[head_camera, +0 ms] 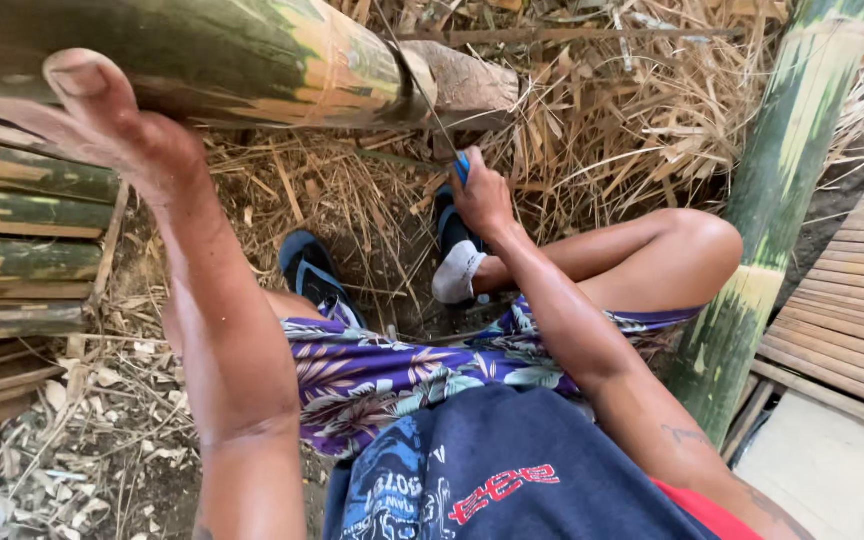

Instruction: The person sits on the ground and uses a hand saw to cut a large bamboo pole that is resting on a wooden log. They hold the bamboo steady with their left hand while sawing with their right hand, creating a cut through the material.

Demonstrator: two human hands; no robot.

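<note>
Seen from above, a person sits on straw-covered ground. At upper left, the left hand (117, 125) presses against a thick green bamboo pole (212, 55) lying across the top of the frame, fingers wrapped out of sight, apparently steadying it. At centre, the right hand (480, 195) has its fingers closed round a blue-handled saw (460, 165), the thin blade rising to the pole's cut end. A second bamboo pole (782, 190) leans at right.

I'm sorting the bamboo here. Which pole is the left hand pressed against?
The thick horizontal bamboo pole across the top, where the left hand rests. The other big pole stands slanted at the right, untouched.
</note>
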